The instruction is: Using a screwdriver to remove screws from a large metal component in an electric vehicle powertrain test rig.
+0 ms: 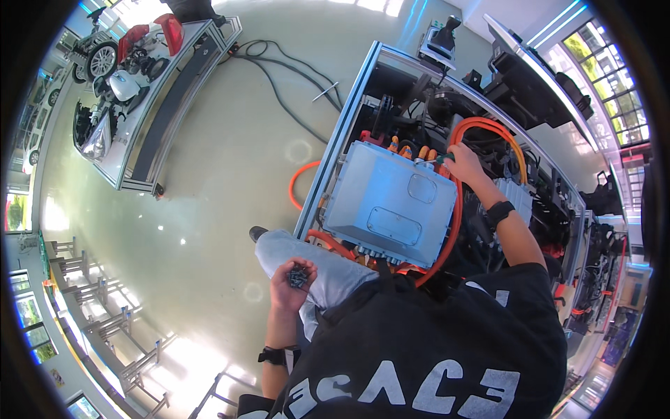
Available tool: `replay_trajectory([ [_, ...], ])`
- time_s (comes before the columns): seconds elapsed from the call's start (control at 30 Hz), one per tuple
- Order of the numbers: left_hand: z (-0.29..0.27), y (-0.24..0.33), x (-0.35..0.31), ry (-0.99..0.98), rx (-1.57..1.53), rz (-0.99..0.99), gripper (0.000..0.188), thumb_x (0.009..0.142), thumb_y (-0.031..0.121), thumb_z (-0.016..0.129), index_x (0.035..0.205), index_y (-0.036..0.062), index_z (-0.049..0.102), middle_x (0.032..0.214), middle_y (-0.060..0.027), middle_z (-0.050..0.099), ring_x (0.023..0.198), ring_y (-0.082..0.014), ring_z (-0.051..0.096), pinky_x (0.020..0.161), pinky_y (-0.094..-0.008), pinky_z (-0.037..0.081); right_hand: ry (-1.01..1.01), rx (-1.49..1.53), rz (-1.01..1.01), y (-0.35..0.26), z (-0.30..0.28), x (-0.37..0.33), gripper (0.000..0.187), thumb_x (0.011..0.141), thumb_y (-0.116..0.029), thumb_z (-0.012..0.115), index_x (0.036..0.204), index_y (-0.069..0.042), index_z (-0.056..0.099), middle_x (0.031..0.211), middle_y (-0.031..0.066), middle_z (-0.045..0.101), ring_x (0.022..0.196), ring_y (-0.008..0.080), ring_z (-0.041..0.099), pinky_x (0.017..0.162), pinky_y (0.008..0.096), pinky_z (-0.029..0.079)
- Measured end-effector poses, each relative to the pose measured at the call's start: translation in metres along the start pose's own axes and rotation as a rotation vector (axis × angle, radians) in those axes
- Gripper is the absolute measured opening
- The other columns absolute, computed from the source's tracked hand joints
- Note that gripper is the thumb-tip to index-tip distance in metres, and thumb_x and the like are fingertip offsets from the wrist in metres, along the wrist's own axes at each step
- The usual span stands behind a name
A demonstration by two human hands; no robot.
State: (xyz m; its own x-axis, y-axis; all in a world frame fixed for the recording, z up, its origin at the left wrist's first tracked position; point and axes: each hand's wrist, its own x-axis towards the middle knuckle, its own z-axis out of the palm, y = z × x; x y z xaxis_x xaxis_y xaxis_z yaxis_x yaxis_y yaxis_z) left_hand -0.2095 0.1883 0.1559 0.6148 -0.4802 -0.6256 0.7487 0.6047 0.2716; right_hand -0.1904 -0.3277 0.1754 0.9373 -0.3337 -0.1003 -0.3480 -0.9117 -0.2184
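A silver-grey metal housing with two plates on its lid sits inside an aluminium-framed stand. My right hand is at its far right corner, fingers closed on a small dark green piece; its kind is unclear, as the fingers partly cover it. Orange cable connectors line the housing's far edge beside that hand. Over my left thigh, away from the stand, my left hand is turned palm up and cupped around a pile of small dark screws.
Thick orange cables loop around the housing's right side. A dark hose lies on the floor beyond the stand. Vehicle parts cover a wheeled bench at the far left. A monitor stands at the far right.
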Motion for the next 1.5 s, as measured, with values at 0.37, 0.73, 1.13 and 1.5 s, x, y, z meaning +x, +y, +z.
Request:
replay_trajectory([
  [0.37,-0.015,-0.014,0.001,0.153,-0.142,0.128,0.023,0.086,0.018,0.051,0.092,-0.0019,0.06,0.091,-0.0158,0.063,0.089,-0.0294,0.062,0.079,-0.0379,0.055,0.133,-0.18,-0.141,-0.023,0.023,0.026,0.017,0.085,-0.02,0.058,0.083,-0.004,0.062,0.085,0.014,0.059,0.077,0.0349,0.063,0.07,0.045,0.052],
  [0.73,-0.011,-0.038,0.008,0.097,-0.052,0.115,0.023,0.087,0.017,0.049,0.094,-0.0012,0.059,0.092,-0.0157,0.062,0.089,-0.0298,0.062,0.079,-0.0383,0.055,0.261,-0.199,-0.109,-0.028,0.033,0.023,0.018,0.084,-0.021,0.059,0.08,-0.004,0.063,0.086,0.0133,0.059,0.075,0.033,0.064,0.068,0.0422,0.052],
  [1.13,-0.018,-0.076,-0.014,0.018,-0.135,0.11,0.023,0.088,0.018,0.048,0.096,-0.0008,0.058,0.093,-0.0147,0.061,0.089,-0.0282,0.061,0.077,-0.0375,0.056,0.346,0.19,-0.219,-0.005,0.038,0.012,0.033,0.077,-0.022,0.07,0.105,-0.007,0.063,0.1,0.0164,0.062,0.093,0.0361,0.062,0.078,0.043,0.05],
  [1.5,0.016,-0.088,0.019,0.029,-0.034,0.059,0.027,0.09,0.021,0.048,0.097,-0.0025,0.058,0.091,-0.0143,0.063,0.086,-0.0264,0.063,0.08,-0.0371,0.055,0.066,-0.01,-0.156,0.009,0.004,0.012,0.041,0.089,-0.041,0.054,0.111,-0.007,0.06,0.097,0.0184,0.066,0.097,0.0366,0.062,0.083,0.0441,0.048],
])
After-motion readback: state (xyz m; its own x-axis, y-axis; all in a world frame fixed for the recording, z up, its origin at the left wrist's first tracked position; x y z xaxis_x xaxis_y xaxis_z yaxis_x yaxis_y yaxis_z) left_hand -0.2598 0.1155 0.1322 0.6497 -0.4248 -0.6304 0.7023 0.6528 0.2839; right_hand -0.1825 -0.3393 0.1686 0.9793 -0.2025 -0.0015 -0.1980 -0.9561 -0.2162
